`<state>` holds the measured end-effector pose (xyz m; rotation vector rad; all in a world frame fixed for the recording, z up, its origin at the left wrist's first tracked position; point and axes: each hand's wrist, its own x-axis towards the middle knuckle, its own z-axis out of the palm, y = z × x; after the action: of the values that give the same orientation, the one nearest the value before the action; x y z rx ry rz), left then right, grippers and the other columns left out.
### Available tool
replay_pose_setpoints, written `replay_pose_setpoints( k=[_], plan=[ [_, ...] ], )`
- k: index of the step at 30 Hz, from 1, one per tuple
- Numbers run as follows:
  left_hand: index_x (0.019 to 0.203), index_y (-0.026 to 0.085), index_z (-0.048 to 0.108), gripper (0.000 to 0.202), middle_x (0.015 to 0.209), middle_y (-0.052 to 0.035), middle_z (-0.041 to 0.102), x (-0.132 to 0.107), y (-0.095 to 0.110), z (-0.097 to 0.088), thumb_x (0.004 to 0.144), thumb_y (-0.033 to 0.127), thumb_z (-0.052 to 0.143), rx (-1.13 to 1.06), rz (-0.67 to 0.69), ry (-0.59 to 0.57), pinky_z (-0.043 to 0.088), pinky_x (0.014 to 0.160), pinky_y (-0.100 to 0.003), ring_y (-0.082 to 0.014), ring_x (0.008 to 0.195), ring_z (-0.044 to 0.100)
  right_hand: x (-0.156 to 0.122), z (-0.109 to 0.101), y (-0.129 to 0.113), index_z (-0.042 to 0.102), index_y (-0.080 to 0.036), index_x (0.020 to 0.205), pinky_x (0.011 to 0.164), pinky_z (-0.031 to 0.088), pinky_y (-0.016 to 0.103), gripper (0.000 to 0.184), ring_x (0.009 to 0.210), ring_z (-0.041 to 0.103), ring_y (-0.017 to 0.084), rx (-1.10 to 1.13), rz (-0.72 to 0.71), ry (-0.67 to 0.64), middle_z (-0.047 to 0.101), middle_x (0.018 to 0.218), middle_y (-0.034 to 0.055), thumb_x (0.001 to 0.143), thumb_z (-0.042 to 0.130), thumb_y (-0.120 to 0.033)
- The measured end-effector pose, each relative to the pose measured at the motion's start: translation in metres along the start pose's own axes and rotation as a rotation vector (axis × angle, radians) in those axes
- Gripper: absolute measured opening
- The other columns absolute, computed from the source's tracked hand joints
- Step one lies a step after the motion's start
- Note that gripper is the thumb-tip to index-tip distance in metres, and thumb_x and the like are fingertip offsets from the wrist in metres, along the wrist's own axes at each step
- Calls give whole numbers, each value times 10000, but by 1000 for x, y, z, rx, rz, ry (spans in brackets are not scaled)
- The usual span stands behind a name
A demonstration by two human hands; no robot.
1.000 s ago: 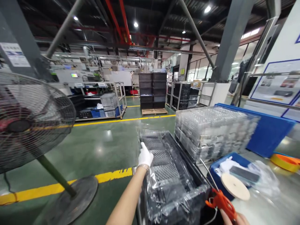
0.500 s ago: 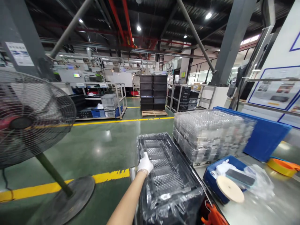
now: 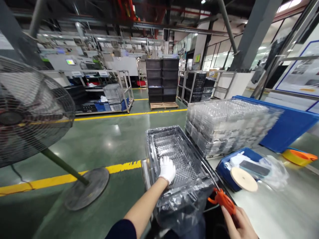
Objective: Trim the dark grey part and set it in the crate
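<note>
My left hand [image 3: 167,170], in a white glove, lies palm down with its fingers stretched out on the clear plastic film [image 3: 179,157]. That film covers a black bin [image 3: 149,139] and hangs in folds over its near end. Textured shapes show through the film inside the bin. At the lower right, my bare right hand [image 3: 239,222] has its thumb and fingers closed at the lower end of an orange-handled tool [image 3: 224,200]. The tool is beside the bin at the metal table's edge; its exact kind is unclear.
A blue bin [image 3: 230,182] with cloths, a dark flat object and a round tan disc [image 3: 244,179] stands on the table. Behind are stacked clear trays [image 3: 224,122] and an orange-yellow tape roll [image 3: 299,156]. A pedestal fan [image 3: 32,113] stands left; black crates [image 3: 161,79] rise ahead.
My left hand has moved nearer along the film, its fingers now spread. My right hand has come into view at the orange-handled tool. The camera view has tilted down.
</note>
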<state>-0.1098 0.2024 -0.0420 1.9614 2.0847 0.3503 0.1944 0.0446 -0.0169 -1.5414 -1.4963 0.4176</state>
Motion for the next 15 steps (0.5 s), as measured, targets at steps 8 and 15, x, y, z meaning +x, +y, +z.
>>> replay_pose_setpoints(
  k=[8,15],
  plan=[
    [1152,172,726,759,1074,-171,761,-29,59,25,946,740,267,-87,371,-423,586,815,-402,-330,990,737,26,41,-8,711,-225,1080,753,537,301,497,870,675,208,-62,83,-22,688,1083,69,906,562,-666],
    [1003,53,778,852,971,-268,748,-11,43,34,976,678,200,-87,271,-420,592,854,-538,-438,1014,720,41,104,24,757,-181,940,755,580,439,729,805,697,274,-42,91,-10,708,892,105,762,545,-856]
  ],
)
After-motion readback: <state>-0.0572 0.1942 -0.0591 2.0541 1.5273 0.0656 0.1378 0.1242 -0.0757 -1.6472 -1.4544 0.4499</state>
